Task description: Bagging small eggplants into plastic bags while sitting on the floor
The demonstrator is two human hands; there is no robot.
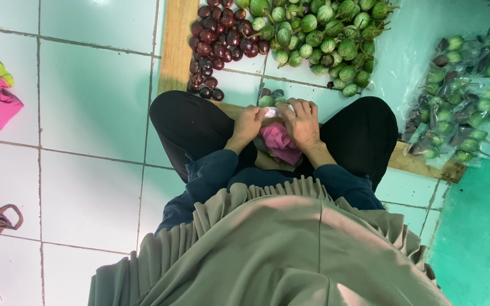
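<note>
Clear plastic packets (455, 96) of green and purple eggplants are piled right of the loose green eggplant heap (324, 39), just beside it.

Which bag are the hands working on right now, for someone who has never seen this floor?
Start at the big loose heap of green round eggplants on the tiled floor, then drop to the black-clad knees below it. Between them, the left hand and right hand pinch a small clear bag. Unlike the sealed bags stacked at the right, it sits alone in the lap.
</note>
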